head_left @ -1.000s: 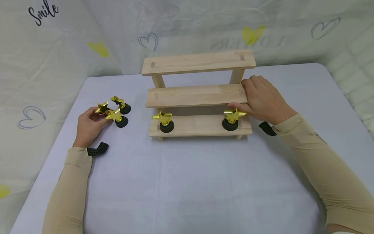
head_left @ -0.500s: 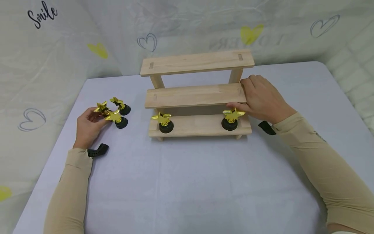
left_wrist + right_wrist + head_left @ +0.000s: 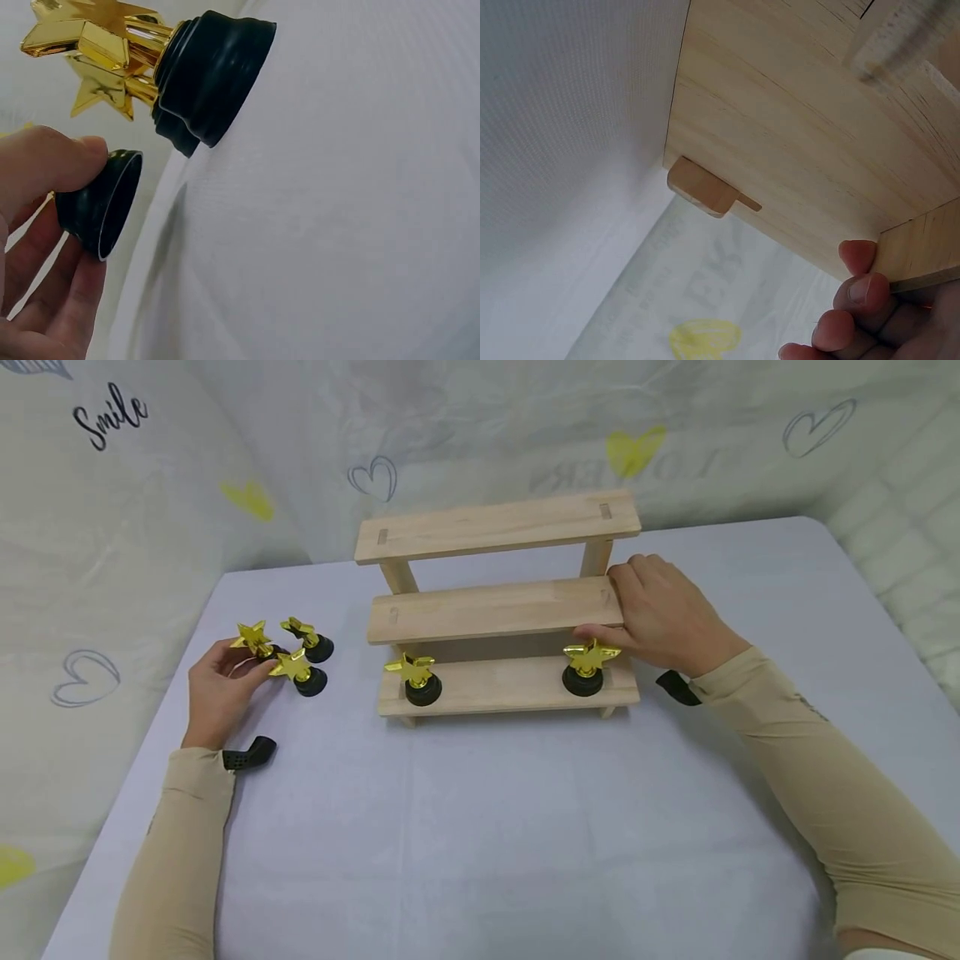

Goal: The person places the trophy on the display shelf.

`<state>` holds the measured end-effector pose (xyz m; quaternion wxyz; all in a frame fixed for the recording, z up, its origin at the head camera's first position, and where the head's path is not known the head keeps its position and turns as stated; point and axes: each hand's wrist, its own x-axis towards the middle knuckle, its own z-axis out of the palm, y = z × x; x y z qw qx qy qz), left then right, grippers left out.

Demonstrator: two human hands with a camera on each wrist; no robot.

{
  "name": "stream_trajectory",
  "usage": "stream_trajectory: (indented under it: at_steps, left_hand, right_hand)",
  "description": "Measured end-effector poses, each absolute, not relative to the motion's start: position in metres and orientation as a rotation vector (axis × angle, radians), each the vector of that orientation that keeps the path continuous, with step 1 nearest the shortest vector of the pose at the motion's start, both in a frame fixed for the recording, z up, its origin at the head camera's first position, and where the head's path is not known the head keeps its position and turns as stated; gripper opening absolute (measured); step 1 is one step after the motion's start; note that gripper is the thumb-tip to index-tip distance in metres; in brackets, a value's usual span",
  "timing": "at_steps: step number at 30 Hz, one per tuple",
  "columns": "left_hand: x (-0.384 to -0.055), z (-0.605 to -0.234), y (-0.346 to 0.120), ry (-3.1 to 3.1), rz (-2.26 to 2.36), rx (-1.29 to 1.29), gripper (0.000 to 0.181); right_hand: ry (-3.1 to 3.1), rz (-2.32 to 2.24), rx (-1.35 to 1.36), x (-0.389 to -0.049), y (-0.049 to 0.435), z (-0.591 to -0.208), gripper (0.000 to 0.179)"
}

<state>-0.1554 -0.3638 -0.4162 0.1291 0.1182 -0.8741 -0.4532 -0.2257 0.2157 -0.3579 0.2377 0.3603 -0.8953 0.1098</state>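
Observation:
My left hand (image 3: 217, 689) pinches a gold star trophy (image 3: 252, 635) between thumb and fingers. In the left wrist view the held trophy's black base (image 3: 97, 210) is tilted, its hollow underside showing, apart from the white tabletop. Two matching trophies, one nearer (image 3: 311, 682) and one farther (image 3: 320, 649), stand right beside that hand. My right hand (image 3: 667, 614) grips the right end of the three-tier wooden shelf (image 3: 495, 610) at its middle board, thumb in front. From the right wrist view, the fingertips (image 3: 857, 256) curl at the board's end.
Two more star trophies stand on the lowest board, one at its left (image 3: 423, 690) and one at its right (image 3: 582, 681). Behind the white table (image 3: 480, 827) hangs a pale curtain (image 3: 465, 435) with hearts and lettering.
The trophy in my left hand has shifted slightly left and away from its neighbours, its star turning. My right hand keeps its grip on the shelf. The head view has drifted a little.

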Motion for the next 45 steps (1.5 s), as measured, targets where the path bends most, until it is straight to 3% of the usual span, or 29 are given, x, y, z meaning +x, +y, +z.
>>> stream_trajectory:
  at_steps: [16, 45]
  left_hand:
    - [-0.159, -0.394, -0.37, -2.474, -1.384, 0.334, 0.041]
    - [-0.167, -0.355, -0.359, -2.524, -1.187, 0.148, 0.045]
  right_hand:
    - [-2.475, 0.272, 0.969, -0.233, 0.212, -0.362, 0.105]
    - [-2.423, 0.246, 0.995, -0.246, 0.21, -0.368, 0.102]
